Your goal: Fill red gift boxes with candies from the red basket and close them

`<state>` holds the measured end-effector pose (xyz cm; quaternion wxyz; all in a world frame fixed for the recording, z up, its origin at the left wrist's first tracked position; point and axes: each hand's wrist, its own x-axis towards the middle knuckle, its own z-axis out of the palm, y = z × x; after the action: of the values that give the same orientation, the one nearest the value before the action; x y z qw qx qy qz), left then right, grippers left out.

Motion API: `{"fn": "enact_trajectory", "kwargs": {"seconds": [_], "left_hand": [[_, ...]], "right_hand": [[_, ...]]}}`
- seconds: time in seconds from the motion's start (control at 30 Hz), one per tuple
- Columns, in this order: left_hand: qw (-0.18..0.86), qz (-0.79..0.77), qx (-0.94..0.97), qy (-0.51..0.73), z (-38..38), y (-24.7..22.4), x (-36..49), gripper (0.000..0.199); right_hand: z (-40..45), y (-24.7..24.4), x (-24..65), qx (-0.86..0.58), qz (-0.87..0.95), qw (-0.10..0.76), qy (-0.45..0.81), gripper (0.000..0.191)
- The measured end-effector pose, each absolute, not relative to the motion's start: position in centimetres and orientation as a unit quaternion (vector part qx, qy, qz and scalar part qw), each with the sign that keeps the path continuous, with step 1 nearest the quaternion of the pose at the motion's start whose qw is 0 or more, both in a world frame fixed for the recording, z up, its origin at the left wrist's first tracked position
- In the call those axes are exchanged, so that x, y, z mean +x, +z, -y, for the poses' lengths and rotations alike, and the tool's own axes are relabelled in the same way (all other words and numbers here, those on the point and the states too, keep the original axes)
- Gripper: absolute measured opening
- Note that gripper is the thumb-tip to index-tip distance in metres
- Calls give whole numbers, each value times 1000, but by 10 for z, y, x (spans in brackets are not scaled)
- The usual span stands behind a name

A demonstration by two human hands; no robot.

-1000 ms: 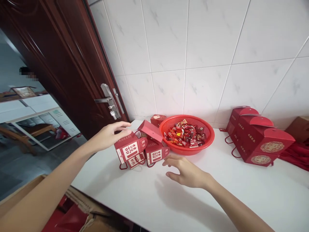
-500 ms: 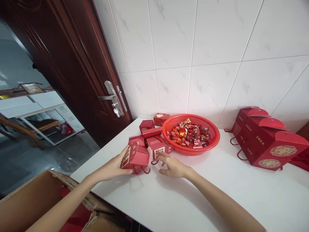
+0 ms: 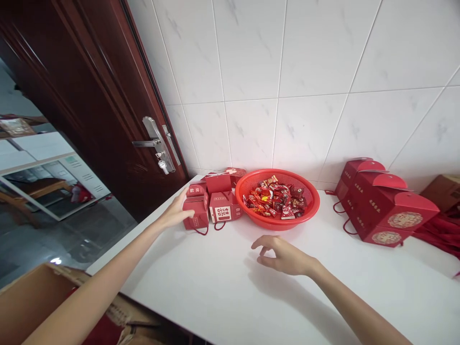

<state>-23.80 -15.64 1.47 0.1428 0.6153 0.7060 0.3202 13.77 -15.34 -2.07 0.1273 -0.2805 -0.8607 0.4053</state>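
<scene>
My left hand (image 3: 177, 211) grips a small red gift box (image 3: 196, 213) by its left side; the box stands upright on the white tabletop, a dark red cord loop at its base. Right beside it is another red gift box (image 3: 224, 207) with a cream label and a raised flap. My right hand (image 3: 282, 256) hovers over the table, fingers curled but apart, holding nothing. Behind it sits a red plastic basket (image 3: 276, 224) of wrapped candies (image 3: 276, 199).
Stacked larger red boxes (image 3: 381, 208) with gold emblems stand at the right, near red cloth (image 3: 438, 237) and a brown box (image 3: 443, 194). An open cardboard carton (image 3: 32, 292) is below the table's left edge. A dark wooden door (image 3: 108, 96) stands at the left.
My left hand has set the tilted gift box upright beside the other one. My right hand has moved away from the boxes, to the right and toward me.
</scene>
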Motion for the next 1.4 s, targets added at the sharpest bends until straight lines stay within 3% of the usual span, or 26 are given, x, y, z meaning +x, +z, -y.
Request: {"fn": "enact_trajectory", "kwargs": {"seconds": [0.13, 0.2, 0.4, 0.5, 0.73, 0.8, 0.9, 1.13, 1.3, 1.4], "left_hand": [[-27, -708, 638, 301, 147, 32, -221, 45], [-48, -692, 677, 246, 142, 39, -198, 38], [-14, -722, 691, 7, 123, 32, -110, 76], [17, -740, 671, -39, 114, 20, -86, 75], [19, -720, 689, -84, 136, 23, -93, 28], [60, -682, 727, -59, 149, 34, -105, 22], [189, -630, 753, 11, 169, 58, -120, 34], [432, -423, 796, 36, 188, 94, -102, 33], [483, -329, 805, 103, 175, 66, -73, 23], [474, -312, 819, 83, 169, 52, -59, 20]], "right_hand": [[155, 1, 150, -273, 858, 137, 413, 29], [156, 15, 149, -261, 867, 148, 397, 29], [166, 48, 153, -255, 913, 133, 288, 35], [172, 55, 164, -261, 921, 123, 261, 39], [180, 72, 205, -319, 916, 108, 216, 38], [180, 77, 214, -339, 911, 115, 204, 35], [177, 78, 216, -358, 906, 120, 189, 32], [169, 67, 190, -351, 904, 109, 217, 33], [167, 65, 189, -380, 902, 75, 192, 18], [165, 63, 193, -407, 903, 35, 135, 28]]}}
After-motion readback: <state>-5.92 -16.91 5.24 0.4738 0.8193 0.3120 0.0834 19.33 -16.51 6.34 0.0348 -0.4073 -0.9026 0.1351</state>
